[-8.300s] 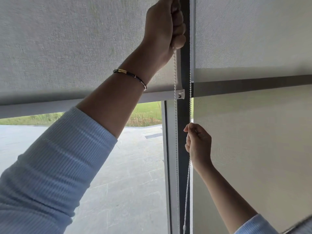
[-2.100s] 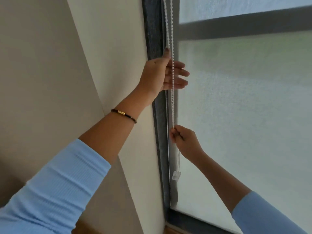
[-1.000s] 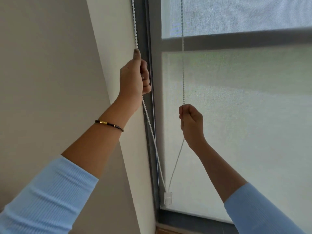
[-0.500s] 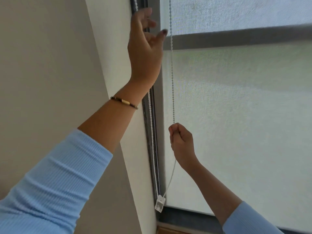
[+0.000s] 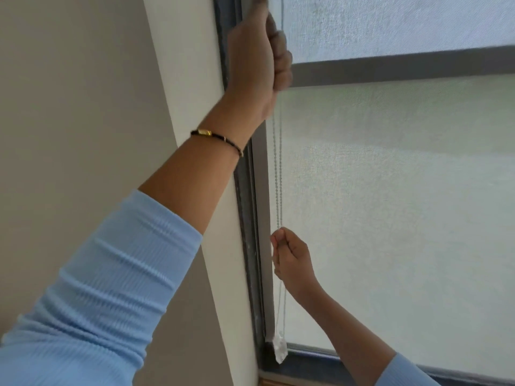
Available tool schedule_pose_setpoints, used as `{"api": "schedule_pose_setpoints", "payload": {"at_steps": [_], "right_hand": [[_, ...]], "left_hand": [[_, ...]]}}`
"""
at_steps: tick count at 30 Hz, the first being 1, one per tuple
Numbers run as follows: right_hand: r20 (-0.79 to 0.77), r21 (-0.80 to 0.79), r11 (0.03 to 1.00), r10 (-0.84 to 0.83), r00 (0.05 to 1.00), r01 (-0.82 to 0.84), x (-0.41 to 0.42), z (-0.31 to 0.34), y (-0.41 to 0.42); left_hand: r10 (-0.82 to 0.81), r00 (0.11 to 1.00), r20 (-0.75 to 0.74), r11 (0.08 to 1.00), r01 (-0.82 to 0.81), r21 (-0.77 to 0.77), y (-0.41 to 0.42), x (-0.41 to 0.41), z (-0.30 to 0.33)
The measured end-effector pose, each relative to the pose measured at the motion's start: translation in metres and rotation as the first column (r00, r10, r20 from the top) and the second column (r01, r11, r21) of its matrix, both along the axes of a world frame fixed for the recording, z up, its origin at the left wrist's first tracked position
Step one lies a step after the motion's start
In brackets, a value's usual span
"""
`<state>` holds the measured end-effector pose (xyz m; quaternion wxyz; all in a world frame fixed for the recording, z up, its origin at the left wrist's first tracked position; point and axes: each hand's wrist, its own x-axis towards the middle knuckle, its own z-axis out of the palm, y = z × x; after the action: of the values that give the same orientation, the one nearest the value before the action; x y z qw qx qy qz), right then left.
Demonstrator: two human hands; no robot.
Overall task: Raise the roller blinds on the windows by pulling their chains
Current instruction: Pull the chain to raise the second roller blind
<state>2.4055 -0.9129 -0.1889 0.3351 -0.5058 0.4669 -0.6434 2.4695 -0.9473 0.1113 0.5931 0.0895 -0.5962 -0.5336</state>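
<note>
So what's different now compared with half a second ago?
The left hand, open and reaching up then, now grips the chain high beside the window frame. The right hand has slid lower and still pinches the chain. The blind stays fully down.

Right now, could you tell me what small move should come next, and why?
Probably pull the left hand down: it grips the chain high up, the right hand pinches it lower, and the blind is almost fully down.
</note>
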Motion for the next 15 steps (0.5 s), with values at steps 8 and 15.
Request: {"api": "schedule_pose_setpoints", "payload": {"at_steps": [8, 15], "right_hand": [[0.081, 0.12, 0.966, 0.221, 0.972, -0.229, -0.07, 0.016, 0.005], [0.047, -0.135, 0.965, 0.233, 0.971, -0.225, -0.058, 0.173, -0.005]], "left_hand": [[-0.125, 0.992, 0.032, 0.982, 0.119, 0.146, 0.001, 0.021, -0.102], [-0.209, 0.97, 0.124, 0.936, 0.161, 0.314, 0.015, 0.014, -0.178]]}}
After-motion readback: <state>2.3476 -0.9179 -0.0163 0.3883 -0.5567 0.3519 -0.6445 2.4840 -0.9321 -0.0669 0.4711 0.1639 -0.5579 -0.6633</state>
